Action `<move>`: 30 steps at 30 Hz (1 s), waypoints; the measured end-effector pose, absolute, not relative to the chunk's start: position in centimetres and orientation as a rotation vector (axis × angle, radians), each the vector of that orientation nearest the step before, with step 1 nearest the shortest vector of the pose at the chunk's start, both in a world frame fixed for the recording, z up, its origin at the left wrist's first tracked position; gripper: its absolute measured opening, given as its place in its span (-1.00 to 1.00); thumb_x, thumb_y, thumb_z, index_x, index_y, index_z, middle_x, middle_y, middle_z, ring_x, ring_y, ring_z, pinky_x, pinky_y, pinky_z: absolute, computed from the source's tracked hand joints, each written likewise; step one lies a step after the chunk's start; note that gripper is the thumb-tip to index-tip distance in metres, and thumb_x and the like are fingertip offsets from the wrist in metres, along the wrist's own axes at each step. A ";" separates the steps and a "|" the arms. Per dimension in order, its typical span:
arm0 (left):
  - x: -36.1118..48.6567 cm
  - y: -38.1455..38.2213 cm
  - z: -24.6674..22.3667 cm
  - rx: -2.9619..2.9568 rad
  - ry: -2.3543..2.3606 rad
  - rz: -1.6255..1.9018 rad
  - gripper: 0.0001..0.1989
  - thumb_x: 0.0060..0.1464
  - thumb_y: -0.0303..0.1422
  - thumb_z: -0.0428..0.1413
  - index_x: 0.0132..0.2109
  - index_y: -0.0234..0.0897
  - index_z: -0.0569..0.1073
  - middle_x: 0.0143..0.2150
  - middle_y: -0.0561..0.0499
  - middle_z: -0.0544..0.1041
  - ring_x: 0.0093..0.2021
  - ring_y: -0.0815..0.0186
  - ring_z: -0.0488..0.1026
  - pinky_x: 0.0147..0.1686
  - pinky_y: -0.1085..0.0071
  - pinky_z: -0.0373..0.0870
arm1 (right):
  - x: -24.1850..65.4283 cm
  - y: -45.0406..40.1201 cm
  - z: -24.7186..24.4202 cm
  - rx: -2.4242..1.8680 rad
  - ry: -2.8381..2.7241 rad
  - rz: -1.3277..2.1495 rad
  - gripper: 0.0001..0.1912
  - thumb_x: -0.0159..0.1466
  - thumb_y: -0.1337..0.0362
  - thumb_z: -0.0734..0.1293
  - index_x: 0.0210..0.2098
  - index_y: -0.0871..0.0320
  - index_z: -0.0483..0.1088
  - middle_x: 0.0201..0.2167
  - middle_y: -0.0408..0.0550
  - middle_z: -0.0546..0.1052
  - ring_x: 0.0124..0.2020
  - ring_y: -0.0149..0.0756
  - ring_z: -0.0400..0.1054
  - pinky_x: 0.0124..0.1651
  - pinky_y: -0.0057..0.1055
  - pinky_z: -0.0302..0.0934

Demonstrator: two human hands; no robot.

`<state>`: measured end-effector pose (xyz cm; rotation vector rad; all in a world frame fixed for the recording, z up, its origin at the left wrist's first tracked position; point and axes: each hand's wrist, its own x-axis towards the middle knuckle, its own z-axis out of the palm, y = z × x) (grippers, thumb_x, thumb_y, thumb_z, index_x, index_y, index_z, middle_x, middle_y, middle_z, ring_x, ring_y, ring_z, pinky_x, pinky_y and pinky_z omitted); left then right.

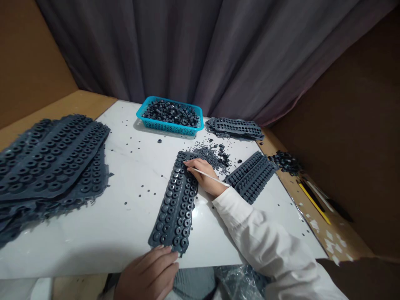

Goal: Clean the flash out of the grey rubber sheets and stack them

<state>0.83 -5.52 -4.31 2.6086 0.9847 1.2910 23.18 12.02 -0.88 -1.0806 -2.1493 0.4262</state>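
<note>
The dark rubber strip of ringed studs [171, 208] lies on the white tabletop [121, 237] between your hands. Your right hand [203, 173] pinches a thin white stick [212, 178] over its far end; your left hand [150, 271] has its fingers together at the near end, its grip hidden, so I cannot tell whether it holds. Just beyond your right hand lie scattered small discs [206, 155]; farther off stands a teal basket [170, 126] of black pieces [171, 112].
</note>
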 end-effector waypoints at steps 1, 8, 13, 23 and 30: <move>0.8 -5.5 -4.2 2.609 0.983 1.301 -0.78 0.17 -0.54 -0.02 -0.28 -0.22 0.50 -0.26 0.16 0.60 -0.20 0.43 0.53 -0.02 0.51 0.40 | 23.2 12.2 -0.8 -1.092 -2.136 0.401 -0.79 0.35 0.24 0.14 -0.18 0.11 0.38 -0.13 0.03 0.53 -0.08 -0.22 0.40 -0.01 -0.23 0.27; 0.9 -5.6 -4.0 2.588 0.992 1.327 -0.78 0.20 -0.50 -0.03 -0.26 -0.21 0.51 -0.25 0.17 0.60 -0.19 0.45 0.52 0.03 0.53 0.36 | 24.3 13.7 -0.4 -1.234 -1.908 0.368 -0.78 0.33 0.16 0.18 -0.18 0.11 0.38 -0.16 0.02 0.53 -0.10 -0.18 0.41 -0.04 -0.23 0.28; 1.0 -5.6 -4.1 2.592 0.996 1.348 -0.76 0.21 -0.50 -0.04 -0.26 -0.21 0.51 -0.25 0.17 0.60 -0.18 0.46 0.52 0.07 0.55 0.32 | 24.2 14.7 -0.8 -1.180 -1.917 0.477 -0.78 0.31 0.13 0.20 -0.25 0.12 0.39 -0.19 0.00 0.54 -0.09 -0.22 0.42 -0.02 -0.25 0.27; 1.1 -5.3 -3.6 2.606 0.997 1.373 -0.75 0.20 -0.52 -0.05 -0.29 -0.22 0.50 -0.31 0.16 0.60 -0.24 0.46 0.54 -0.02 0.56 0.40 | 23.9 15.6 -1.4 -1.210 -1.995 0.444 -0.84 0.30 0.22 0.22 -0.26 0.13 0.39 -0.22 -0.01 0.55 -0.15 -0.22 0.42 -0.06 -0.25 0.27; 1.0 -5.3 -4.4 2.611 0.980 1.358 -0.74 0.20 -0.51 -0.06 -0.31 -0.22 0.51 -0.28 0.17 0.60 -0.23 0.47 0.52 0.05 0.56 0.32 | 24.0 16.8 -1.5 -1.246 -2.104 0.347 -0.86 0.29 0.26 0.23 -0.22 0.10 0.40 -0.17 0.02 0.54 -0.10 -0.17 0.39 0.01 -0.21 0.20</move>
